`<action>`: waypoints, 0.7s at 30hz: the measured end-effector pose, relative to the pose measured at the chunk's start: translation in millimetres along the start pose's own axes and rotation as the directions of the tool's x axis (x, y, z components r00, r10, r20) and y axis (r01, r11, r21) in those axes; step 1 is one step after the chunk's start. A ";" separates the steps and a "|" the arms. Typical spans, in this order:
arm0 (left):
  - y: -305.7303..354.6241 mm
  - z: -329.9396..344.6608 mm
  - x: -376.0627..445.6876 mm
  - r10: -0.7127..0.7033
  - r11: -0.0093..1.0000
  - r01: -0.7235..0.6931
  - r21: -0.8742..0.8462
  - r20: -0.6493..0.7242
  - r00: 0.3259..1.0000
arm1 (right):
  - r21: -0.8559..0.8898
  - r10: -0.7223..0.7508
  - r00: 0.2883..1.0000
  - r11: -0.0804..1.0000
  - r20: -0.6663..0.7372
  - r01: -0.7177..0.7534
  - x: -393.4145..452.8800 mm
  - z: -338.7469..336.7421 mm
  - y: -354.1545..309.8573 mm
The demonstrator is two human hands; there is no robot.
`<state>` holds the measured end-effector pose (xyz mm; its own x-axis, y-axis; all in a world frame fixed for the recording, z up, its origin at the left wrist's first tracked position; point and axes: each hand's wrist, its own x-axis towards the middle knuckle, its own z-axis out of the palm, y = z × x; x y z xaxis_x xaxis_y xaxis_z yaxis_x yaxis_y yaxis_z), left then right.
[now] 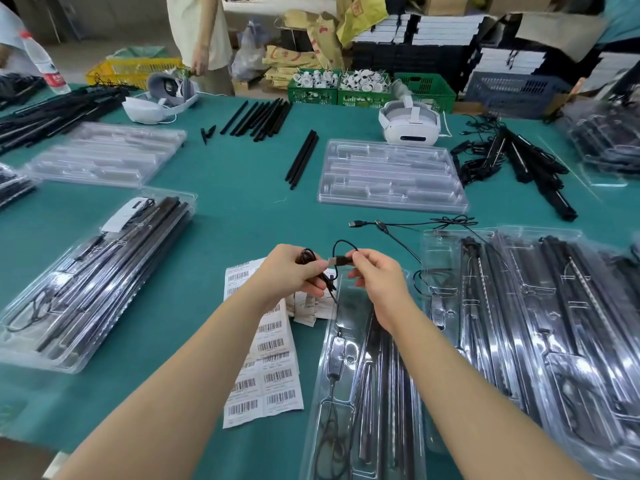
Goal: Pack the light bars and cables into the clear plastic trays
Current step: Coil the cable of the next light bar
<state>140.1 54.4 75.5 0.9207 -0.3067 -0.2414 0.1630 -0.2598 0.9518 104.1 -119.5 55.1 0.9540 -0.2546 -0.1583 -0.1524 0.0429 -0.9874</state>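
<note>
Over the near-edge tray point(360, 393) our left hand point(294, 271) grips coiled cable point(306, 256), right hand point(377, 282) pinches its USB plug point(339, 260); slack could uncoil and snag.

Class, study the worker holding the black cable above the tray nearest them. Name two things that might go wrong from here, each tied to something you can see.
1. The cable is loosely bunched in the left hand, while the right hand pinches its USB plug; the loops may tangle or spring apart.
2. The barcode labels lie loose beside the tray; a trailing cable or forearm might drag them out of place.
</note>
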 end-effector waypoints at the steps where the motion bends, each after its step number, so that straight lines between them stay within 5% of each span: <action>1: -1.0 -1.2 0.0 -0.002 1.000 0.002 0.006 -0.006 1.000 | -0.024 -0.008 1.000 1.000 0.024 0.009 -0.1 -1.8 0.2; 10: 2.0 4.9 -5.0 0.058 0.998 -0.058 -0.007 0.038 0.998 | -0.201 -0.177 0.983 0.963 0.044 0.182 0.9 -1.2 -10.5; 17: -0.4 4.1 -6.8 0.115 0.993 -0.115 -0.010 0.079 0.990 | -0.524 -0.346 0.925 0.765 0.158 0.375 0.7 -0.6 -16.7; 21: -1.4 2.7 -4.1 0.038 0.998 -0.038 -0.047 0.008 0.999 | -0.527 -0.279 0.929 0.767 0.241 0.367 -0.8 -3.9 -14.3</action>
<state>135.1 53.6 74.7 0.9234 -0.3237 -0.2065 0.1446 -0.2049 0.9680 104.5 -123.7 69.3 0.9915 -0.0154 0.1292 0.0975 -0.5694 -0.8163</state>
